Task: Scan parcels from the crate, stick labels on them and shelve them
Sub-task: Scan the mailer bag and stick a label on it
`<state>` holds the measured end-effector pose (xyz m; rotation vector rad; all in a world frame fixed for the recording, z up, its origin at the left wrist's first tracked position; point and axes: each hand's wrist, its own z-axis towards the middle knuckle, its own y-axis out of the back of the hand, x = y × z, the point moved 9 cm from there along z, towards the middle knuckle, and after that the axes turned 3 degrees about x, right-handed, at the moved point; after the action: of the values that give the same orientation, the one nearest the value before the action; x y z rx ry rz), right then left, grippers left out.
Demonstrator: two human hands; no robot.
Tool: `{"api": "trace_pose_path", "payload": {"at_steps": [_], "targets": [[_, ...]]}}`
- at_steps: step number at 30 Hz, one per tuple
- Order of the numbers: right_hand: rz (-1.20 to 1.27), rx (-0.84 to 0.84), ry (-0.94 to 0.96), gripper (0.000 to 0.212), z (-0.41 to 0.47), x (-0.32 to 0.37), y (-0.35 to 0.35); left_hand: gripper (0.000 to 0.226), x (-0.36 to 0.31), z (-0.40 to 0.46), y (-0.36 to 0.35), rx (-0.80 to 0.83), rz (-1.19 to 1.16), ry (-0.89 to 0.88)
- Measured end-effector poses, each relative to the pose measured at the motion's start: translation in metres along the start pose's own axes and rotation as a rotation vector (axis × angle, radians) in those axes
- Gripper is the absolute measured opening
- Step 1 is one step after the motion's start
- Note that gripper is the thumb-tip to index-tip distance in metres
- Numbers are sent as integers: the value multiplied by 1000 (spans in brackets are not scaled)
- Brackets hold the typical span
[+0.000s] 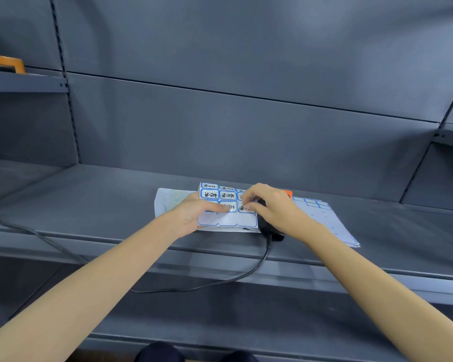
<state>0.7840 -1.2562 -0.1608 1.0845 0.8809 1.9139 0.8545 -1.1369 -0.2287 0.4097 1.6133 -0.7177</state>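
You're working both hands on the label sheet [226,205], which is lying on the grey shelf [115,199] w/ a white parcel [168,199] under it; the parcel's flat end is sticking out past your left knuckles.

Left hand [194,215]: you're pressing the sheet down, fingers fairly straight, thumb tip resting on a sticker in the third row. The rest of that hand is sitting on the sheet's left edge and the parcel. It's pinning the sheet, not wrapping round it.

Right hand [270,205]: fingers are curling down, thumb and forefinger tips meeting at a sticker on the sheet's right side, just across from your left thumb. Looks like a pinch on the sticker edge; can't tell if it's lifting off the backing.

Blue-bordered stickers w/ black writing are filling the rows beyond your fingertips; the row nearest your wrists is showing blank backing.

Under your right palm a black scanner [270,228] is lying on the shelf, its cable [246,273] hanging over the shelf front below your wrists. An orange bit [288,193] is peeking out behind your right knuckles. More label sheets [324,218] are lying to the right of that hand.
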Motion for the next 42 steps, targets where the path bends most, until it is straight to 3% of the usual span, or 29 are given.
{"api": "trace_pose_path", "payload": {"at_steps": [10, 13, 19, 22, 27, 37, 42], "targets": [[599, -278, -202, 7, -7, -27, 8, 42, -6, -7, 33, -187, -2, -26], [733, -285, -275, 9, -2, -37, 4, 48, -15, -12, 56, -262, -29, -71], [497, -110, -394, 14, 24, -58, -15, 47, -35, -27, 105, -380, -72, -195], [310, 47, -381, 15, 40, -61, -33, 60, -42, -33, 116, -396, -67, -239], [121, 219, -362, 18, 53, -67, -56, 55, -45, -37, 128, -422, -60, -281], [153, 244, -374, 15, 61, -76, -73, 58, -46, -37, 129, -408, -30, -293], [6, 282, -285, 26, 62, -73, -86, 52, -47, -39, 125, -411, -40, -288]]}}
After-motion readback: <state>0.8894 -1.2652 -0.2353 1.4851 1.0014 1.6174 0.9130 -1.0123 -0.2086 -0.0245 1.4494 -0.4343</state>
